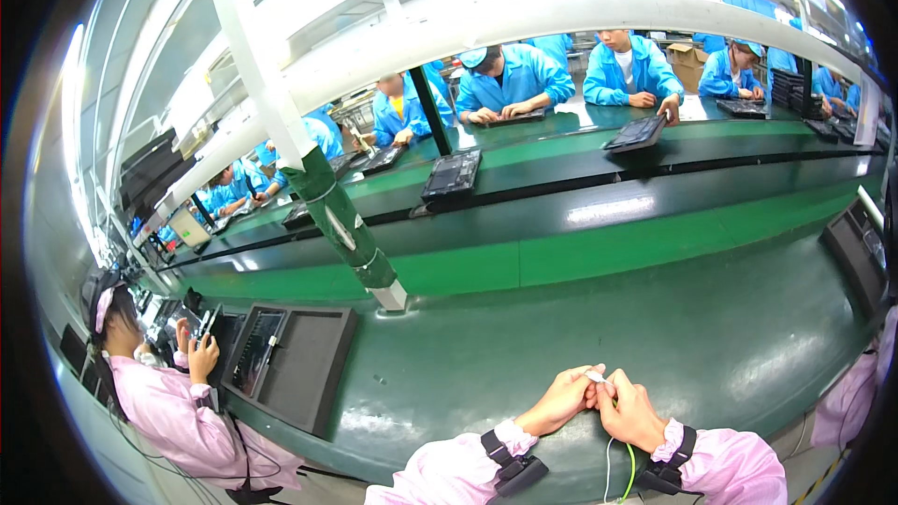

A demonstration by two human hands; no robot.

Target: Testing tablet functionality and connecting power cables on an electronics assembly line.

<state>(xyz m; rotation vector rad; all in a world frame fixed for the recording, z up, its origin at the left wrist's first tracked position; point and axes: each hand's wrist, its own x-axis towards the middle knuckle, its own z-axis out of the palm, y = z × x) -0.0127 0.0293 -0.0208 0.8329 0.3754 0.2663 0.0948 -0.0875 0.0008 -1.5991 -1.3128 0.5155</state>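
Above the near part of the green worktop (440, 369), my two hands meet fingertip to fingertip. My left hand (561, 400) is closed, pinching a small white piece (595, 376) between its fingers. From the other side my right hand (634, 414) is closed on the same piece. Its kind is too small to make out, and fingers cover most of it. Below my right hand hang a thin white cord (609, 468) and a bright green cord (630, 472); where their upper ends go is hidden.
A black foam tray (327, 355) with a dark panel stands at the left, beside a co-worker in pink (154, 402). Another dark tray (856, 248) lies far right. A green-and-white post (346, 229) rises ahead. Beyond it, dark devices (452, 175) sit along a line with blue-clad co-workers.
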